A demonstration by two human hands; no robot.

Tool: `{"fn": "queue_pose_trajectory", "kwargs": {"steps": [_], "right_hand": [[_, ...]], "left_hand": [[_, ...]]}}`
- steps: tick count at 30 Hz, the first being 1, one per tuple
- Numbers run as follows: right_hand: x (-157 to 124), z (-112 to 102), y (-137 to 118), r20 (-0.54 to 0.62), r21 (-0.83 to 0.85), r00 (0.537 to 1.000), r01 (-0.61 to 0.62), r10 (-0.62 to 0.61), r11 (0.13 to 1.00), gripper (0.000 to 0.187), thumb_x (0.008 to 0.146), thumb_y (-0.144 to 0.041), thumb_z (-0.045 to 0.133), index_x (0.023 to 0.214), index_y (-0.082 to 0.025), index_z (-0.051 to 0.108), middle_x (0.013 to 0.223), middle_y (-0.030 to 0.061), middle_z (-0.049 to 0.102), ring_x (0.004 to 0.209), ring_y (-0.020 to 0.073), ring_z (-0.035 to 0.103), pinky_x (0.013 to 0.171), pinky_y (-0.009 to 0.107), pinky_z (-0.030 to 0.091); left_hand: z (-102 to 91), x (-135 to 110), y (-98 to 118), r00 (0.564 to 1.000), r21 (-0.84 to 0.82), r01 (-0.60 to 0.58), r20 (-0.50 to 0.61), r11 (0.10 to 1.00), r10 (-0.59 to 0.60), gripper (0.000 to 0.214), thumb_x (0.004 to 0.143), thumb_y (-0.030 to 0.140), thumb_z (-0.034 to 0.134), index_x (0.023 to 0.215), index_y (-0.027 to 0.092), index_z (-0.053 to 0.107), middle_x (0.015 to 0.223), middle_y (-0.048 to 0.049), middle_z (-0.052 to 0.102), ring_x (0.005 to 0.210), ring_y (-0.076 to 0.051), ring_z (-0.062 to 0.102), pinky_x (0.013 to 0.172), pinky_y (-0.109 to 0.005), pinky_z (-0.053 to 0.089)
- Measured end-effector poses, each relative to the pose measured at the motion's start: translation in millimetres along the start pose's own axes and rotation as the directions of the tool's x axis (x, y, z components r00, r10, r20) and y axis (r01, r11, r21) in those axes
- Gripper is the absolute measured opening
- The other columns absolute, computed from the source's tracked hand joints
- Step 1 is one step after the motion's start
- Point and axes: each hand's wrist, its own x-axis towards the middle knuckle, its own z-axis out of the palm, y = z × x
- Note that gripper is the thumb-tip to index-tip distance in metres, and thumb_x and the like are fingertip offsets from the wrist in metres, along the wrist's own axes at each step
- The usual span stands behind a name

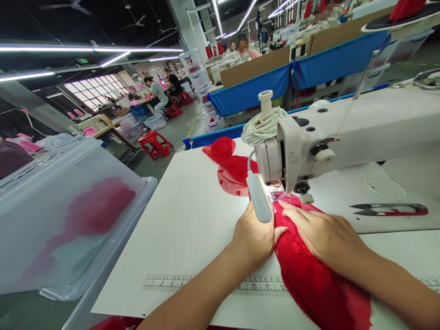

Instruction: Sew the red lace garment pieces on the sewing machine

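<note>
A white sewing machine (357,123) stands on the right, its presser foot (274,196) lit by a small grey lamp (258,197). Red lace-trimmed fabric (302,270) runs from under the foot towards me. My left hand (256,233) is at the fabric's left edge, thumb over it and fingers curled in; the lamp hides part of them. On the fabric's right side lies my right hand (321,236), fingers stretched flat towards the foot, holding nothing. Another sheer red piece (233,172) rests behind the needle.
Red-handled thread snips (392,210) lie on the machine bed at right. A printed ruler (254,286) crosses the white tabletop (172,229). Clear plastic bins (75,215) stand at left, with a red stool (154,143) beyond. Several people sit at work farther off.
</note>
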Motion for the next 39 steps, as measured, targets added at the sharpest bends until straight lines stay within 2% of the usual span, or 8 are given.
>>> {"fn": "queue_pose_trajectory", "kwargs": {"steps": [6,8,11,16,21,28,34,39], "right_hand": [[0,-3,-2,-0.001,-0.010,0.999,-0.046,0.046,0.999,0.038,0.092,-0.010,0.040,0.116,-0.021,0.067,0.097,0.0038,0.078,0.071,0.0171,0.072,0.050,0.027,0.048],[-2,-3,-2,-0.019,-0.010,0.999,-0.049,0.048,0.999,0.038,0.091,-0.009,0.039,0.114,-0.021,0.068,0.096,0.0043,0.078,0.070,0.0173,0.072,0.049,0.028,0.048],[-4,-3,-1,-0.026,0.004,0.999,-0.033,0.033,0.999,0.040,0.088,-0.008,0.039,0.113,-0.020,0.069,0.096,0.0058,0.078,0.069,0.0181,0.072,0.051,0.029,0.051],[-4,-4,0,-0.092,-0.028,0.993,0.067,-0.069,0.997,0.044,0.086,-0.004,0.039,0.113,-0.017,0.071,0.115,0.0054,0.077,0.082,0.0180,0.075,0.053,0.028,0.056],[-4,-4,0,-0.125,-0.057,0.985,0.115,-0.121,0.992,0.042,0.086,-0.004,0.039,0.110,-0.016,0.071,0.114,0.0038,0.078,0.082,0.0178,0.076,0.050,0.027,0.054],[-2,-6,0,-0.145,-0.071,0.974,0.168,-0.176,0.983,0.041,0.087,-0.002,0.037,0.108,-0.015,0.071,0.112,0.0054,0.078,0.087,0.0178,0.076,0.055,0.026,0.057],[0,-6,-2,-0.179,-0.047,0.963,0.194,-0.200,0.980,0.039,0.090,-0.005,0.038,0.103,-0.014,0.073,0.106,0.0043,0.079,0.078,0.0162,0.076,0.046,0.025,0.052],[-2,-2,1,-0.207,-0.083,0.951,0.215,-0.228,0.973,0.039,0.090,-0.006,0.039,0.106,-0.014,0.074,0.110,0.0064,0.079,0.082,0.0172,0.076,0.053,0.024,0.056]], "left_hand": [[0.0,-2,-4,0.999,0.023,-0.046,0.009,0.999,0.046,0.042,0.104,0.033,0.036,0.124,0.004,0.061,0.127,-0.0209,0.065,0.118,-0.033,0.064,0.100,-0.049,0.058],[-1.3,-2,-3,0.999,0.030,-0.043,0.001,0.999,0.043,0.039,0.103,0.028,0.036,0.120,0.006,0.063,0.125,-0.0206,0.065,0.117,-0.032,0.063,0.097,-0.048,0.059],[-2.1,-2,1,0.999,0.066,-0.041,0.016,0.997,0.040,0.035,0.103,0.027,0.036,0.106,0.009,0.066,0.112,-0.0192,0.067,0.106,-0.032,0.066,0.085,-0.047,0.061],[-1.1,-6,2,0.995,0.099,-0.067,0.086,0.993,0.059,0.032,0.101,0.023,0.037,0.093,0.010,0.065,0.095,-0.0168,0.067,0.084,-0.028,0.067,0.062,-0.038,0.059],[-5.3,-7,2,0.996,0.083,-0.036,0.082,0.996,0.030,0.023,0.099,0.021,0.042,0.092,0.012,0.063,0.100,-0.0168,0.068,0.088,-0.028,0.068,0.066,-0.037,0.060],[-10.6,-4,5,0.989,0.056,-0.027,0.150,0.998,0.018,0.020,0.095,0.032,0.052,0.095,0.014,0.060,0.112,-0.0193,0.067,0.110,-0.034,0.065,0.092,-0.048,0.057],[-10.7,-6,3,0.980,0.076,-0.066,0.190,0.995,0.051,0.024,0.099,0.034,0.049,0.101,0.012,0.059,0.112,-0.0192,0.066,0.108,-0.033,0.065,0.088,-0.042,0.058],[-12.0,-6,1,0.980,0.086,-0.078,0.189,0.993,0.061,0.032,0.100,0.037,0.046,0.109,0.010,0.060,0.124,-0.0215,0.064,0.112,-0.033,0.064,0.092,-0.041,0.057]]}}
